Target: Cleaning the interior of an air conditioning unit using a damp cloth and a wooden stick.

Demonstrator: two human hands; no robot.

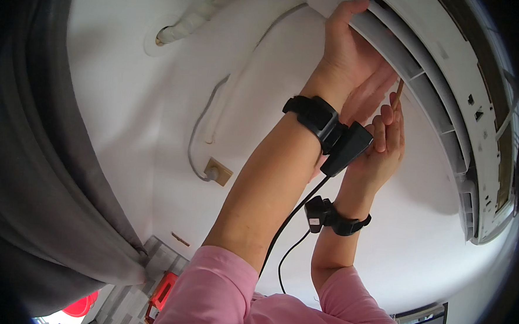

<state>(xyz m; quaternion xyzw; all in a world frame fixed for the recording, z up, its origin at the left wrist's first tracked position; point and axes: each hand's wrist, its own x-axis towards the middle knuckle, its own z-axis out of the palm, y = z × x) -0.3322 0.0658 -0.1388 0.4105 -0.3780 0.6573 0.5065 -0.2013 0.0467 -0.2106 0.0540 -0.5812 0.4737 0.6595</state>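
Note:
A white wall-mounted air conditioner (458,62) arches across the upper right, its front partly uncovered and its louvers (418,78) showing along the lower side. My left hand (353,48) reaches up against the louver edge, thumb raised, the palm side partly hidden. What appears to be a pink cloth (368,95) hangs below that hand; whether the fingers grip it is unclear. Lower and to the right, my right hand (386,129) holds a thin brown stick-like tool (398,92), its upper end at the underside of the unit. Black straps with cabled devices are on both wrists.
A wrapped pipe (196,20) enters a wall hole at the upper left. A grey cable (195,128) runs to a wall socket (218,172). Dark curtains (35,150) hang at the left. A red plastic stool (163,289) stands on the floor below.

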